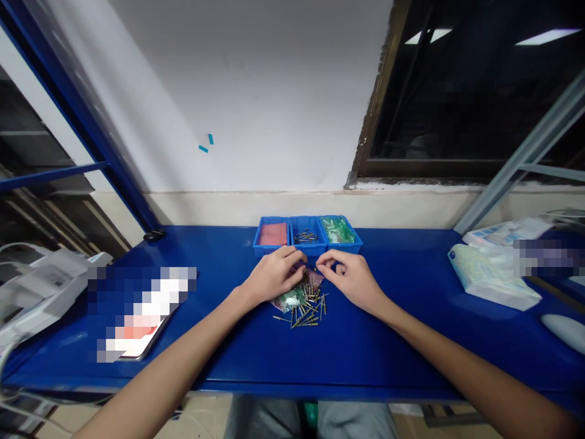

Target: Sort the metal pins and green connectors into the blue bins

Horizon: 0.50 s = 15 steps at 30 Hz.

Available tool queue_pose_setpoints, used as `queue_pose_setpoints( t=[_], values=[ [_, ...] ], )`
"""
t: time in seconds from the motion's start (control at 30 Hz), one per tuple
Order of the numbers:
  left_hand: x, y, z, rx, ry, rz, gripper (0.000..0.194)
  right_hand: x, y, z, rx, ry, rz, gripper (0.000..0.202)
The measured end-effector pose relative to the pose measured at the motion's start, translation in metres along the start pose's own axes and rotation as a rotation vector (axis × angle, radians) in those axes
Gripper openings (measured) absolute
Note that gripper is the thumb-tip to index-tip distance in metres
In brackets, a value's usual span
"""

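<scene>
On the blue table a loose pile of blind rivets (313, 299) lies together with a small green packet (292, 299) and a pinkish packet (314, 278). My left hand (276, 272) is over the pile's left side, its fingers curled and closed; what they hold, if anything, is hidden. Close by on the right, my right hand (351, 277) pinches thumb and forefinger together, and a small brassy tip, like a rivet's, shows between them. Behind the hands stand a bin with pink sheets (273, 234), a bin with rivets (306, 236) and a bin with green packets (338, 230).
A phone-like device (150, 329), partly blurred, lies at left near white boxes and cables (41, 292). On the right are a tissue pack (493, 277) and a white rounded object (564, 332). A wall (274, 110) rises behind the table (402, 256).
</scene>
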<state>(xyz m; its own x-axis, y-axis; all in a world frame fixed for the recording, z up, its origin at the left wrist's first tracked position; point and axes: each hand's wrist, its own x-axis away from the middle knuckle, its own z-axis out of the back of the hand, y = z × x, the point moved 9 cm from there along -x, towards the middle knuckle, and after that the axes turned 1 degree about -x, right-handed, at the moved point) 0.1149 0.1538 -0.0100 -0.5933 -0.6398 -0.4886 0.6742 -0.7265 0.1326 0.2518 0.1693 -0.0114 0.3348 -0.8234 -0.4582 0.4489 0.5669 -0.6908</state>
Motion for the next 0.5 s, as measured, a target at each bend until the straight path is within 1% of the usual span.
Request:
queue_pose_setpoints(
  t=[0.1,0.2,0.27,0.33,0.4,0.5],
  values=[
    [0.000,0.003,-0.001,-0.020,-0.024,-0.010,0.015,0.000,0.007,-0.001,-0.075,0.017,-0.048,0.008],
    [0.000,0.005,-0.001,-0.032,-0.036,-0.019,0.020,-0.001,0.012,-0.002,-0.228,0.020,-0.087,0.011],
    [0.000,0.007,-0.001,-0.036,-0.044,-0.033,0.023,-0.002,0.014,-0.003,-0.328,0.020,-0.108,0.013],
    [0.000,0.010,-0.002,-0.035,-0.051,-0.056,0.024,-0.002,0.014,-0.003,-0.370,0.014,-0.120,0.013],
    [0.001,0.010,-0.003,-0.031,-0.050,-0.071,0.024,-0.002,0.010,-0.002,-0.330,0.009,-0.107,0.012],
    [0.001,0.007,-0.005,-0.018,-0.032,-0.062,0.020,0.000,-0.001,0.004,-0.092,0.027,-0.021,0.008]
  ],
)
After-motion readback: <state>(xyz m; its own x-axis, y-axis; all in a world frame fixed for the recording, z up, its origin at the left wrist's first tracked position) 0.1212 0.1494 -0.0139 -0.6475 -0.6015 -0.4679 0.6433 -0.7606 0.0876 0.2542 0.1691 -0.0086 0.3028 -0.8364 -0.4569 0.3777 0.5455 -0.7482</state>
